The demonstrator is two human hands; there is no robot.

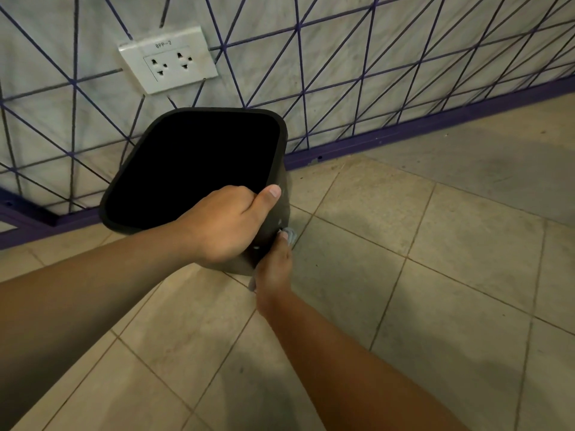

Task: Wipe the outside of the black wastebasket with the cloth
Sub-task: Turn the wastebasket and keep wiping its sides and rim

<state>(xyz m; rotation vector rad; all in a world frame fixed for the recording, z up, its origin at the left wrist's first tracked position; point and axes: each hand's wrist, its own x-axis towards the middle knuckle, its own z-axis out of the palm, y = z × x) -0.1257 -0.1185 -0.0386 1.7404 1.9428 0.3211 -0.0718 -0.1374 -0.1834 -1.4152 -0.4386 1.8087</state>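
Up close, the left hand (228, 223) has its fingers curled over the near rim of the black wastebasket (193, 169), thumb lying along the outer corner, gripping it, apparently to steady the bin against the push of wiping. Below, the right hand (273, 269) presses a pale grey cloth (291, 236) against the bin's right outer wall; its fingers are mostly hidden behind the bin and cloth, though they seem to clutch the cloth, a scrap of which peeps out past the thumb. Farther out, the wastebasket is tilted, its mouth turned towards the camera, on the tiled floor (435, 275) just beside the patterned wall (373, 57), under a white socket plate (168, 60).
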